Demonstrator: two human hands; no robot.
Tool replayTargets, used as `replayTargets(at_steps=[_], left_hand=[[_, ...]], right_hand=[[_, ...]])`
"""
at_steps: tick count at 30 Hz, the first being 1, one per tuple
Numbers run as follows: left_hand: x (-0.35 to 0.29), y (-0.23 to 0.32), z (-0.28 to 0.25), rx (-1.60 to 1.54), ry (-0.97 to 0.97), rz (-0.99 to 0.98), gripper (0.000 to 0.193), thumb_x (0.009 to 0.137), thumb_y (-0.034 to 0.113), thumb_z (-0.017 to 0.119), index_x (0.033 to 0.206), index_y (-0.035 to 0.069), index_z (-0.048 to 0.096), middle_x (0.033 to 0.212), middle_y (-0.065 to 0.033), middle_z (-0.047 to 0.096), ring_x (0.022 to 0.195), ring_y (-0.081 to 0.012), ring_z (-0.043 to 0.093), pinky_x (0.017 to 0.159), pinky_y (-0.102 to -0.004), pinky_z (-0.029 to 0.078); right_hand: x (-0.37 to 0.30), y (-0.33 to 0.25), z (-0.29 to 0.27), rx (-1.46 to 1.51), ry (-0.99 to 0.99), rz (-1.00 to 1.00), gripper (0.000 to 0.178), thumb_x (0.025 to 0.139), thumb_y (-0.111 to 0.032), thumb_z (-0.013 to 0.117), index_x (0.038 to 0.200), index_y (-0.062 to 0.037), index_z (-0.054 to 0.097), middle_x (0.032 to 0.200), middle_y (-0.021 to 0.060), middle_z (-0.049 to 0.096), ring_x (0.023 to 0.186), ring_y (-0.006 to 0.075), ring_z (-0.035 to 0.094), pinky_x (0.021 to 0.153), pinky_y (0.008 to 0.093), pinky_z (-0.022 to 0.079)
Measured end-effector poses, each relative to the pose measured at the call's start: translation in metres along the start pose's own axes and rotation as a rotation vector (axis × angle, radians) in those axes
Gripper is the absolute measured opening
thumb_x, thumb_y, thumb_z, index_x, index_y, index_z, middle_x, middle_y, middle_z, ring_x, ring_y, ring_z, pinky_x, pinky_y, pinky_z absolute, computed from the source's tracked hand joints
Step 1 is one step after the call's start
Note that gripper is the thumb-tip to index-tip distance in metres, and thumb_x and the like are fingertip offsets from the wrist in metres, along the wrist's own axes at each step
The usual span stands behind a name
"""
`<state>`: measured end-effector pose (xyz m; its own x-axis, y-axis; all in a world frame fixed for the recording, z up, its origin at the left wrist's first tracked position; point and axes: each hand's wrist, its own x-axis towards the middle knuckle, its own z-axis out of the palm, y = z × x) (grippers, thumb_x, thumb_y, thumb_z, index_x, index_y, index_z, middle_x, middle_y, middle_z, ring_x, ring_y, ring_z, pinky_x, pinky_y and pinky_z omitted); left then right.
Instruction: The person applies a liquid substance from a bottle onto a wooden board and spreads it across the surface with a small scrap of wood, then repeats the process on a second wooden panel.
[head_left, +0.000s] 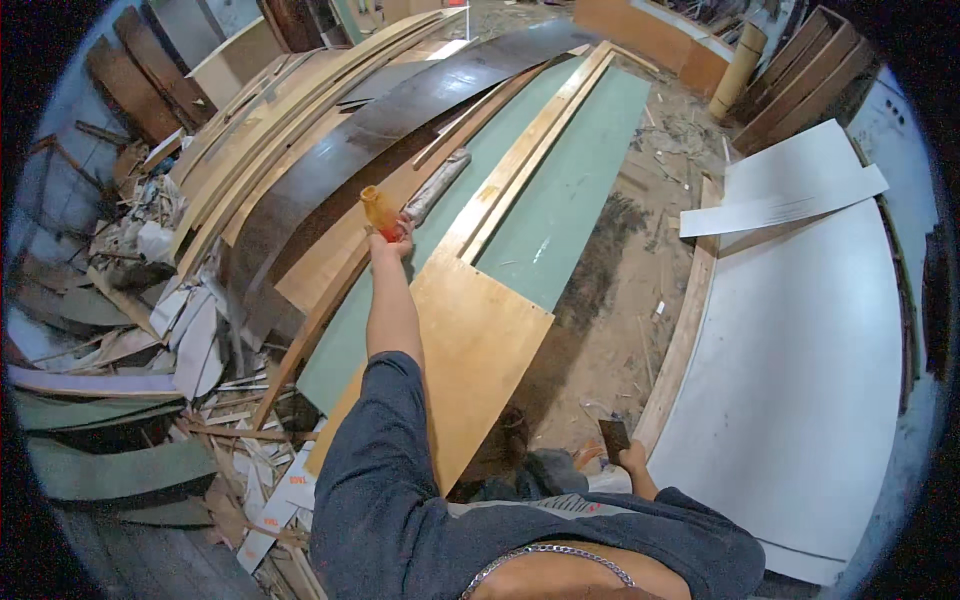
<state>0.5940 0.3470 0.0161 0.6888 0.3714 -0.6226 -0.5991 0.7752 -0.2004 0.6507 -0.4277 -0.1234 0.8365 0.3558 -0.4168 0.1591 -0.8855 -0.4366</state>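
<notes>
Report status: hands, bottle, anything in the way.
Left hand gripping bottle. Right hand holding dark flat piece, kind unclear. Grey roll near bottle; wood strips lying along green board.

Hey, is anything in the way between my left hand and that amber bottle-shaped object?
Nothing visible stands in between: your bare left hand grips the amber bottle-shaped object directly, near its reddish end.
</notes>
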Motion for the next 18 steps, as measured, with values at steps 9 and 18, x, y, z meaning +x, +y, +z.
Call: replayTargets(at_steps=[9,18], left_hand=[[-0.050,-0.016,-0.027,0.076,-0.266,0.446,0.046,0.087,0.045,0.057,0.113,0.007,0.060,0.100,-0.0129,0.064,0.081,-0.0284,0.066,0.056,-0.0280,0.053],[-0.366,-0.036,-0.165,0.452,-0.046,1.118,0.057,0.080,0.029,0.074,0.126,0.011,0.045,0.122,-0.0073,0.054,0.108,-0.0224,0.055,0.090,-0.0379,0.050]], right_hand=[[-0.066,0.052,0.009,0.056,-0.028,0.092,0.032,0.078,-0.025,0.061,0.099,-0.0022,0.071,0.092,0.0276,0.068,0.088,0.0415,0.067,0.078,0.0450,0.051],[-0.004,0.067,0.056,-0.125,0.061,-0.266,0.036,0.084,-0.026,0.052,0.100,0.0048,0.062,0.097,0.0296,0.063,0.092,0.0469,0.059,0.077,0.0539,0.047]])
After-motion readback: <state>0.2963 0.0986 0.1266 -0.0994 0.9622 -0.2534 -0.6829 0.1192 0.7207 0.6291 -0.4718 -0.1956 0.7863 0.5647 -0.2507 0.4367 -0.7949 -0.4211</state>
